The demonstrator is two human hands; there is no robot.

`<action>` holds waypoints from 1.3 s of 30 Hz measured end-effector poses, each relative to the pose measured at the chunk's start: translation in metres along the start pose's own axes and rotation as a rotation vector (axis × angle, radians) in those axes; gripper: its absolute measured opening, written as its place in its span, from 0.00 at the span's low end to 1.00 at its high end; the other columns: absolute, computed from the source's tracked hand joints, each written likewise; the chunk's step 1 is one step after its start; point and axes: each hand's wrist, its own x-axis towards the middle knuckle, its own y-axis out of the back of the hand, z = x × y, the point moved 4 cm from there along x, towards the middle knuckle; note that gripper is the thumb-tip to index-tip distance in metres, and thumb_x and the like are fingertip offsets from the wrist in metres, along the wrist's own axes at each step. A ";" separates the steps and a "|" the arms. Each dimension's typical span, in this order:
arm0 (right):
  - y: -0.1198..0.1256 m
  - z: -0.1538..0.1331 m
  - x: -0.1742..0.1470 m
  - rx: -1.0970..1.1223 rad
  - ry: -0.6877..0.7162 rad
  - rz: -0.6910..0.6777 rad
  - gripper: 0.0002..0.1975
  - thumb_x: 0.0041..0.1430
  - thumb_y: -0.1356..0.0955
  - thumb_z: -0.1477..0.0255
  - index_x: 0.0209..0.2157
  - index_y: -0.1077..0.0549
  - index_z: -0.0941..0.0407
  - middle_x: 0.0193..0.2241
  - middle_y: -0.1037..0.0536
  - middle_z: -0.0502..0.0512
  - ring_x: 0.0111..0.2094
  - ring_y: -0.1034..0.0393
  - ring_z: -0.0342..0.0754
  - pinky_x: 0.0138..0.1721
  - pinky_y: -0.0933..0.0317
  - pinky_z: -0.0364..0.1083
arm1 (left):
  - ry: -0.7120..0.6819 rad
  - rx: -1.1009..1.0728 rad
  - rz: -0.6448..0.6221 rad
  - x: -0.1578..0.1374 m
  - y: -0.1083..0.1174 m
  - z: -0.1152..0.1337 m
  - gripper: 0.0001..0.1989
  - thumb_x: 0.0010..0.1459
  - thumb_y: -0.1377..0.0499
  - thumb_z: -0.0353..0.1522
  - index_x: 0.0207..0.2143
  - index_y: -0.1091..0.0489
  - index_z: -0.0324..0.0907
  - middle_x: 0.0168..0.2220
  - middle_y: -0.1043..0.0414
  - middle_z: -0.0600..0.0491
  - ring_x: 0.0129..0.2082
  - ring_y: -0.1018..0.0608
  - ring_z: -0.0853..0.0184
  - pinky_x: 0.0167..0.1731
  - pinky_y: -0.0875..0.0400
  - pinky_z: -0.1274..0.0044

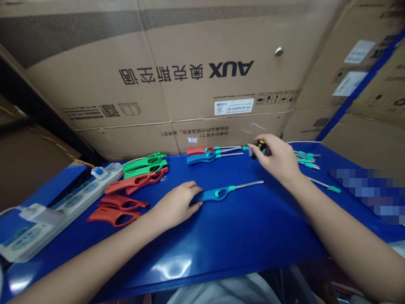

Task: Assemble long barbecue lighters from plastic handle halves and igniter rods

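My left hand [181,204] is closed on the handle end of a blue long-nosed lighter [211,195], which lies on the blue table with its metal tube pointing right. In my right hand [280,160], near the back of the table, is a short black-and-yellow screwdriver [260,146]; its tip cannot be made out. Left of the right hand, a red lighter [198,150] and another blue lighter [200,158] lie side by side by the cardboard. Behind and right of that hand are several metal tubes with teal ends [308,160], partly hidden.
Green handle shells [142,169] and red handle shells [118,214] lie at the left, with small screws [163,179] beside them. A white power strip [68,207] with plugs runs along the left edge. A cardboard wall [177,101] closes off the back of the blue table [228,240].
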 end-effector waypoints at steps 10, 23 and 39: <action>-0.023 0.053 -0.015 -0.142 -0.243 -0.351 0.08 0.62 0.33 0.69 0.41 0.27 0.57 0.40 0.22 0.63 0.44 0.27 0.58 0.46 0.35 0.51 | -0.061 0.010 0.069 0.060 0.002 -0.042 0.14 0.61 0.40 0.28 0.49 0.24 0.38 0.48 0.24 0.43 0.49 0.21 0.56 0.54 0.27 0.66; -0.056 0.066 -0.034 -0.245 -0.372 -0.629 0.10 0.60 0.32 0.71 0.37 0.22 0.63 0.39 0.20 0.69 0.41 0.25 0.58 0.44 0.35 0.49 | -0.032 0.031 0.184 0.092 0.008 -0.082 0.15 0.60 0.41 0.35 0.46 0.23 0.38 0.48 0.22 0.41 0.48 0.20 0.52 0.53 0.26 0.61; -0.059 0.071 -0.035 -0.286 -0.500 -0.673 0.13 0.61 0.34 0.67 0.39 0.22 0.61 0.40 0.19 0.67 0.42 0.24 0.57 0.39 0.34 0.48 | -0.033 0.036 0.197 0.090 0.008 -0.074 0.20 0.61 0.44 0.38 0.51 0.27 0.38 0.52 0.24 0.40 0.51 0.21 0.52 0.54 0.27 0.61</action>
